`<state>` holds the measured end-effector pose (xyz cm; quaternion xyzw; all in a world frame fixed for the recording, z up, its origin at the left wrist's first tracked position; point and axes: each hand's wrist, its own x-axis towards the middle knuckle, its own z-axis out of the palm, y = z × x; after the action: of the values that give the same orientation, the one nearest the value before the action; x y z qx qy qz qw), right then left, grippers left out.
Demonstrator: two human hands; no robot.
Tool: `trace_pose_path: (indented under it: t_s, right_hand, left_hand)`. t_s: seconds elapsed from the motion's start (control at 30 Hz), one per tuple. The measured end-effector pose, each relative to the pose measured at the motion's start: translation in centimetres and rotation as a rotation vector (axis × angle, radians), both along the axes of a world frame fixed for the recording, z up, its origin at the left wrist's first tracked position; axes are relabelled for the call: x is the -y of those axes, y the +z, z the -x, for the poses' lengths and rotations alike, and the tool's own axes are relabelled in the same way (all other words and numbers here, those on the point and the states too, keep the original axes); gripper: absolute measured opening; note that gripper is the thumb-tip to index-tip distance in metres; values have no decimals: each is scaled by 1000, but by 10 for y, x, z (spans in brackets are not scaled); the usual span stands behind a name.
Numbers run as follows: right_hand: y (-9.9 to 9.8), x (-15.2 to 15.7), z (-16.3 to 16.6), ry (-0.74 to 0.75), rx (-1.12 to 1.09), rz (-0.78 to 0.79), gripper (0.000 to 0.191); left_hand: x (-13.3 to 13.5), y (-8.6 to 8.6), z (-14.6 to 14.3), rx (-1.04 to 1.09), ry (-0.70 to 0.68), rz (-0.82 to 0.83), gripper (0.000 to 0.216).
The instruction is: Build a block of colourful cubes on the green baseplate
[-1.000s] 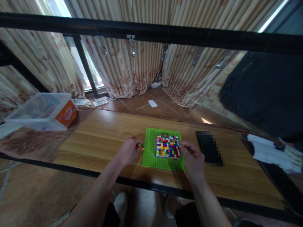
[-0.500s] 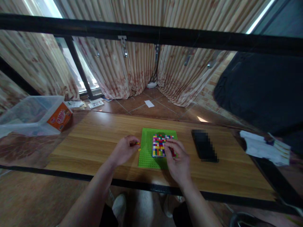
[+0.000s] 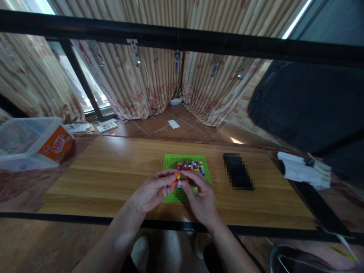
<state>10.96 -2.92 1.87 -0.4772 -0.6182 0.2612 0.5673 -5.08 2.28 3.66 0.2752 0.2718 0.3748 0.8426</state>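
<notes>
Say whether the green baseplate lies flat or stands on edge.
Flat: the green baseplate lies on the wooden table, studded face up, with the colourful brick block on top.

baseplate (image 3: 170,161): bright green, dotted with studs.
brick block (image 3: 190,165): patchwork of red, pink, white, yellow, green, blue.
small bricks (image 3: 178,176): orange, yellow, green.
tabletop (image 3: 113,170): brown, wood-grained.
slab (image 3: 238,172): black.
curtains (image 3: 159,83): cream and brown stripes, reddish blotches.
bin (image 3: 14,161): clear; label (image 3: 57,145) orange, white lettering.
floor (image 3: 193,121): reddish-brown tiles, pale joints.
</notes>
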Motion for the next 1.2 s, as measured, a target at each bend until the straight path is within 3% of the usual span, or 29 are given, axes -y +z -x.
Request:
trace_pose_path:
  t_s: [0.3, 0.63, 1.0, 1.2]
  right_hand:
    - [-7, -9, 17, -130, -256, 90, 15]
    - [-11, -11, 7, -100, -161, 116, 6]
    - [-1, -7, 3, -163, 102, 67, 12]
    - [-3, -5, 4, -191, 95, 34, 14]
  left_hand:
    - [-2, -6, -18, 17, 113, 108, 13]
    - [1, -3, -20, -61, 93, 43, 18]
    - [4, 1, -21, -106, 96, 110, 19]
    - [7, -1, -25, -42, 117, 161, 11]
